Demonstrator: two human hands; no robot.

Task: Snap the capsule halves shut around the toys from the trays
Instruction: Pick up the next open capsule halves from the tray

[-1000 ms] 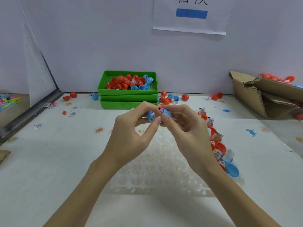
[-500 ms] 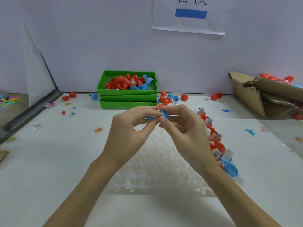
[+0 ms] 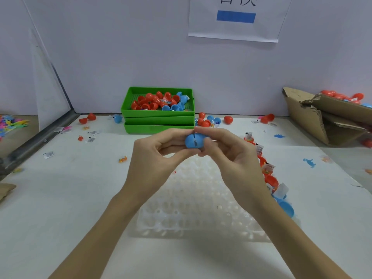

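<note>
Capsule (image 3: 194, 140), blue, pinched between both hands above the clear dimpled tray (image 3: 199, 208), out in front of the stacked green trays (image 3: 159, 121). Left hand (image 3: 155, 158) curled round its left end, thumb and fingers closed on it; right hand (image 3: 227, 158) likewise on the right end. Seam running down the middle, halves looking met or nearly so; toy inside not visible. Probably the snapping step itself, at or near its finish. Next: a last firm squeeze along the capsule's length if the seam is not seated, then setting it aside and taking another open half. Counted: one capsule in hand, three green trays stacked, one clear tray, one torn cardboard box (image 3: 322, 117) at right. Loose red and blue halves too many and too overlapped to count.
</note>
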